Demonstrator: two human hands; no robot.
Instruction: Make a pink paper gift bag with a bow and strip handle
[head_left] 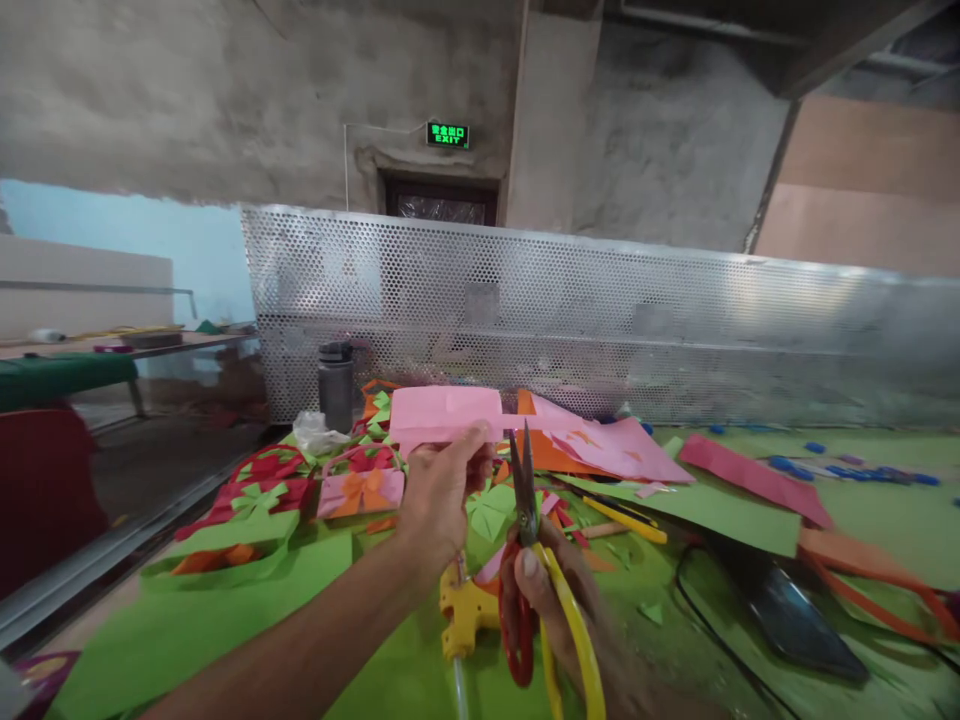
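Pinched in my left hand [442,495] is a pink sheet of paper or felt [446,408], raised above the cluttered table. A narrow pink strip [525,421] sticks out to its right. My right hand [570,580] grips a pair of scissors [526,500] with one red and one yellow handle. Their blades point up, slightly parted, with the tips close to the strip; whether they touch it I cannot tell. Below my hands lies a yellow glue gun [466,608]. Left of my left hand sits a small pink bag with an orange bow [361,492].
Red and green felt pieces [259,500] crowd the left side, with a dark bottle [336,388] behind. Pink sheets [622,450], a yellow-handled cutter [626,520] and a black phone [806,620] with a cable lie rightward. A perforated metal panel [600,320] borders the far edge.
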